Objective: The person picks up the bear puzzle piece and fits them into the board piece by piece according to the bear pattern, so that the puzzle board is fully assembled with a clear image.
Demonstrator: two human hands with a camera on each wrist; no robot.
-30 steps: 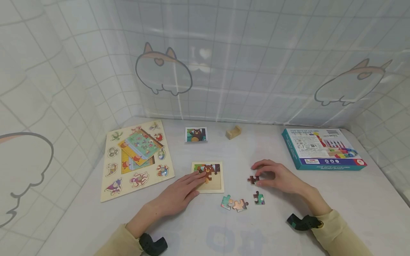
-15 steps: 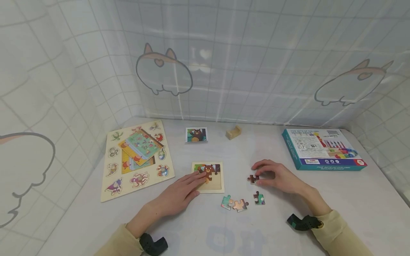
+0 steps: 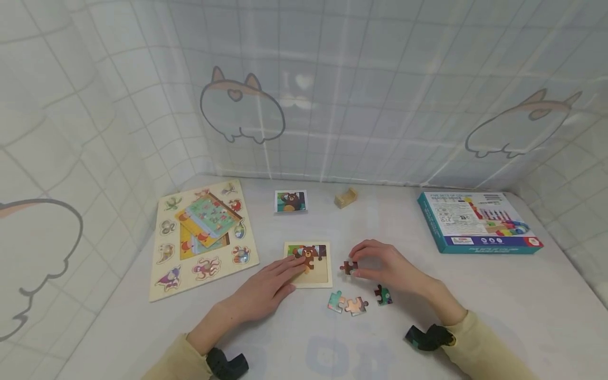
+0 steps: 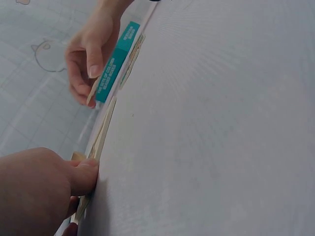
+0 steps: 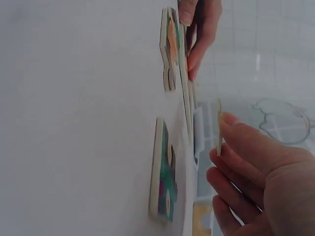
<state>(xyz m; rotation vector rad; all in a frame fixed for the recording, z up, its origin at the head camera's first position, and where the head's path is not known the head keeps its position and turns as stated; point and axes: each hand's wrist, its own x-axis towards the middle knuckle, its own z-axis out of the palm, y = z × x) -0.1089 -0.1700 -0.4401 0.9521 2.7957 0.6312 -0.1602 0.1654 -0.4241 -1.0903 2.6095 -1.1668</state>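
My left hand [image 3: 266, 287] lies with extended fingers across the left side of a small wooden puzzle tray [image 3: 331, 264], thumb at its near corner. Inside the tray, fitted pieces form a brown bear [image 3: 310, 253], and bare wood shows in the lower part. Just right of the tray, my right hand [image 3: 391, 266] pinches a dark brown jigsaw piece [image 3: 349, 268] between thumb and fingers. The right wrist view shows this jigsaw piece [image 5: 219, 130] edge-on, raised off the table. Below lie a green piece [image 3: 335, 301], a peach piece [image 3: 356, 305] and a green-and-brown piece [image 3: 385, 296].
A large wooden sea-animal board [image 3: 159, 264] bearing picture cards [image 3: 209, 217] lies at left. Behind the tray are a bear picture card [image 3: 291, 201] and a small wooden block [image 3: 346, 198]. A teal-edged box [image 3: 480, 221] sits at back right, near the curtain [image 3: 361, 105].
My right hand has moved left with the brown jigsaw piece, bringing it near the tray. The green-and-brown piece has turned slightly. My left hand keeps its place on the tray.
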